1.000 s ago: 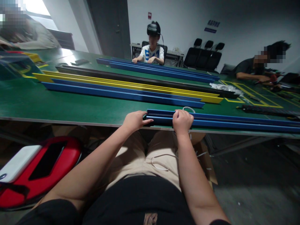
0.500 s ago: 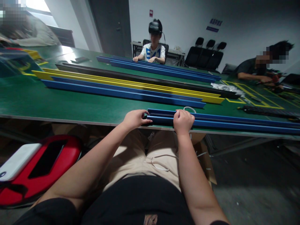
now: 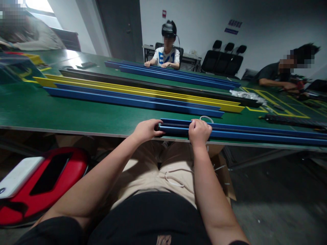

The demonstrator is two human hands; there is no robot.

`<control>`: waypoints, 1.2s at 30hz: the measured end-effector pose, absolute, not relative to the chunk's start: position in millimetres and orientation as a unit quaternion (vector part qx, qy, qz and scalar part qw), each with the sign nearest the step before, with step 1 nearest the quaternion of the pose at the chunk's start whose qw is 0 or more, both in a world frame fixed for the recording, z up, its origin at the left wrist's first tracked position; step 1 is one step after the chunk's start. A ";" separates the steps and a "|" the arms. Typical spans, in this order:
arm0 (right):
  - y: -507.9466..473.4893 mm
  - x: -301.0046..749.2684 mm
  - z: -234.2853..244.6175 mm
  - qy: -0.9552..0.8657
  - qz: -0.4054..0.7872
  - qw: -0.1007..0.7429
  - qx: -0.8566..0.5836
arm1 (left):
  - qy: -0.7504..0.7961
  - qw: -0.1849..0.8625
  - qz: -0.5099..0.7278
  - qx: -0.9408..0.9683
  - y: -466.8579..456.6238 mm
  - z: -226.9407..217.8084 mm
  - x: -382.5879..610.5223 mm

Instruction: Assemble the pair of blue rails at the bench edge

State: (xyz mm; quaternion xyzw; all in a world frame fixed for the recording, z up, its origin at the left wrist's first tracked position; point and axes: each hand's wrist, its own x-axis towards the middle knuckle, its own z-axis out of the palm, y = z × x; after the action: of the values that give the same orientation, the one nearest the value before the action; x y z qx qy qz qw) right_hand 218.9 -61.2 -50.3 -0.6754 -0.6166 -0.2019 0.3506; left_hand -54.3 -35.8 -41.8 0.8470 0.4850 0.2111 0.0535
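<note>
The left hand (image 3: 146,130) is curling around the left end of the blue channel (image 3: 255,133), fingers pressed together over the end face, while the right hand (image 3: 199,132) is closing as a fist over the same channel just beside it, with a white cable tie (image 3: 206,118) looping out above the knuckles. The channel is lying along the near edge of the worktop (image 3: 76,117), its long remainder running off toward the right edge. Because both hands are gripping only one end, a lift or twist is likely to lever the far length sideways or off the near edge. Further back, more blue, yellow and black channels (image 3: 143,95) are lying parallel, near enough to be struck by a swinging end. A seated person (image 3: 166,54) is working at the far edge.
</note>
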 end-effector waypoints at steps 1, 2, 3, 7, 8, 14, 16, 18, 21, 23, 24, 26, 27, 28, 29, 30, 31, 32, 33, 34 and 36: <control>-61.1 218.8 -50.1 -0.617 -0.202 0.349 -0.676 | 0.483 0.041 0.203 0.850 -37.3 -41.9 -53.6; -61.2 218.7 -49.9 -0.616 -0.202 0.348 -0.677 | 0.483 0.030 0.191 0.854 -38.9 -41.7 -52.6; -61.3 218.6 -49.6 -0.616 -0.202 0.347 -0.678 | 0.486 0.020 0.179 0.855 -40.6 -41.2 -51.5; -62.0 218.4 -48.3 -0.615 -0.198 0.347 -0.680 | 0.499 0.001 0.145 0.854 -45.4 -37.9 -47.0; -62.2 218.4 -48.0 -0.615 -0.198 0.345 -0.681 | 0.499 0.002 0.141 0.855 -45.9 -37.0 -46.3; -63.0 217.5 -46.3 -0.615 -0.202 0.336 -0.684 | 0.502 0.009 0.131 0.855 -46.2 -33.9 -44.8; -63.1 217.3 -46.0 -0.615 -0.204 0.334 -0.685 | 0.504 0.007 0.136 0.853 -46.9 -33.5 -44.2; -63.1 217.4 -46.1 -0.615 -0.206 0.333 -0.685 | 0.505 0.006 0.137 0.852 -47.9 -33.1 -43.6; -62.6 217.8 -46.6 -0.616 -0.205 0.333 -0.684 | 0.505 0.003 0.125 0.854 -48.9 -32.5 -42.9; -62.2 218.1 -47.1 -0.616 -0.202 0.335 -0.684 | 0.504 0.000 0.119 0.856 -49.2 -32.6 -42.6; -62.1 218.2 -47.3 -0.615 -0.200 0.336 -0.684 | 0.504 -0.002 0.118 0.856 -49.2 -32.9 -42.5; -61.8 218.2 -47.8 -0.613 -0.199 0.339 -0.686 | 0.504 -0.006 0.119 0.855 -49.1 -33.5 -42.2; -61.7 218.2 -47.9 -0.611 -0.199 0.340 -0.686 | 0.505 -0.009 0.120 0.855 -49.0 -33.8 -42.1; -61.5 218.2 -48.1 -0.610 -0.199 0.340 -0.687 | 0.505 -0.011 0.119 0.855 -48.8 -34.1 -41.9; -61.4 218.2 -48.2 -0.610 -0.199 0.340 -0.687 | 0.505 -0.014 0.118 0.855 -48.7 -34.1 -41.7; -61.4 218.2 -48.2 -0.610 -0.199 0.341 -0.687 | 0.505 -0.015 0.117 0.855 -48.5 -34.1 -41.6; -61.3 218.2 -48.2 -0.611 -0.199 0.341 -0.686 | 0.506 -0.016 0.117 0.855 -48.3 -33.9 -41.4; -61.2 218.2 -48.2 -0.612 -0.199 0.342 -0.685 | 0.506 -0.016 0.117 0.855 -48.1 -33.5 -41.1; -61.2 218.3 -48.1 -0.613 -0.200 0.342 -0.684 | 0.507 -0.014 0.118 0.854 -48.0 -33.1 -40.9; -61.2 218.3 -48.0 -0.614 -0.200 0.342 -0.683 | 0.509 -0.011 0.119 0.852 -47.9 -32.7 -40.6; -61.2 218.2 -48.0 -0.614 -0.202 0.341 -0.682 | 0.513 -0.005 0.119 0.850 -47.6 -32.1 -40.2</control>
State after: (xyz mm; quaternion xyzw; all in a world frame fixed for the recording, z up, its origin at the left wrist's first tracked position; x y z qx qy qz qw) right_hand 218.2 -61.2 -48.0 -0.6825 -0.6142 -0.2018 0.3409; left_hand -40.2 -47.6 -32.1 0.8502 0.5130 0.1187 -0.0051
